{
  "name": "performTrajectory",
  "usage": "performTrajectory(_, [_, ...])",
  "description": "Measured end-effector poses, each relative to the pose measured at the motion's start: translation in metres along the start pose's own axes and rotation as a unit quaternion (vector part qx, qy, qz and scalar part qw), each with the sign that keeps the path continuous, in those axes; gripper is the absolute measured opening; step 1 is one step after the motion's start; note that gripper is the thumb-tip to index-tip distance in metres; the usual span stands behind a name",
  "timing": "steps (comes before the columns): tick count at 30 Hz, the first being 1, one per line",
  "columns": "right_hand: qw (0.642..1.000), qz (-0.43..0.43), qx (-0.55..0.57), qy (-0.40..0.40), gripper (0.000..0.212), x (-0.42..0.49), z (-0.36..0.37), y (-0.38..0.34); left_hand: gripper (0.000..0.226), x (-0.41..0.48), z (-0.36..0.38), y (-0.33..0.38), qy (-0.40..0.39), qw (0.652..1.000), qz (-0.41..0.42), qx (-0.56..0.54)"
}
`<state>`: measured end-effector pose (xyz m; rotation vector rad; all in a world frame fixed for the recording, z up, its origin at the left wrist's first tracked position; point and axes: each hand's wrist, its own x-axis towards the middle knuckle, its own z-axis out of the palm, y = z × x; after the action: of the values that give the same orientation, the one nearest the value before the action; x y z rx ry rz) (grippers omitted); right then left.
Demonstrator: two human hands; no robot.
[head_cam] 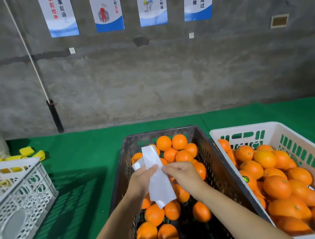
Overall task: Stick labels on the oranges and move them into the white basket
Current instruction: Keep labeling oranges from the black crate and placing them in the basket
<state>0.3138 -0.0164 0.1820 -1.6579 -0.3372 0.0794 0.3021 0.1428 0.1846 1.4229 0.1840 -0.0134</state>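
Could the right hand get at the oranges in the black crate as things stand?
Probably yes: the black crate is open-topped and its oranges lie directly below, but the right hand is pinching the label strip.

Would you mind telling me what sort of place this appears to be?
Probably a fruit packing workshop: crates of oranges on a green table, workplace posters on a bare concrete wall.

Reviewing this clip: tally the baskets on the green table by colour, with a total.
Black basket: 1, under both hands, holding oranges
White basket: 1, at the right, holding oranges
White lattice crate: 1, at the left, yellow items showing through its wall
Total: 3
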Motion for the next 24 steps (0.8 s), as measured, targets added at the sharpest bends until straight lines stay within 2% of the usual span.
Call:
performTrajectory(3, [0.995, 0.072, 0.069, -0.005, 0.018, -0.0003, -0.0006, -0.0059, 0.024, -0.0043, 0.002, 0.0053, 0.015, 1.0, -0.012, -0.011])
performTrajectory(7, [0.975, 0.15, 0.152, -0.061, 0.02, 0.0004, -0.003, -0.0068, 0.018, -0.0072, -0.0011, 0.0064, 0.011, 1.0, -0.019, -0.014])
performTrajectory(9, [0.969, 0.162, 0.176, -0.061, 0.023, 0.0021, -0.0033, -0.0074, 0.011, -0.0057, -0.0028, 0.0055, 0.013, 1.0, -0.016, -0.009])
performTrajectory(11, [0.977, 0.158, 0.144, -0.027, 0.022, 0.0034, -0.0023, -0.0067, 0.003, -0.0036, -0.0022, 0.0043, 0.028, 0.999, -0.015, 0.0])
performTrajectory(14, [0.987, 0.136, 0.08, 0.011, 0.02, 0.0044, 0.0001, -0.0015, 0.005, -0.0023, -0.0014, 0.0022, 0.047, 0.999, -0.013, 0.008])
performTrajectory(21, [0.999, 0.02, 0.045, 0.005, 0.008, 0.0, 0.0043, -0.0012, 0.006, -0.0014, -0.0056, 0.0015, 0.071, 0.997, -0.006, 0.032])
performTrajectory(24, [1.0, 0.011, 0.023, 0.003, 0.01, -0.0013, 0.0039, 0.0, 0.009, -0.0011, -0.004, 0.0016, 0.067, 0.997, -0.021, 0.033])
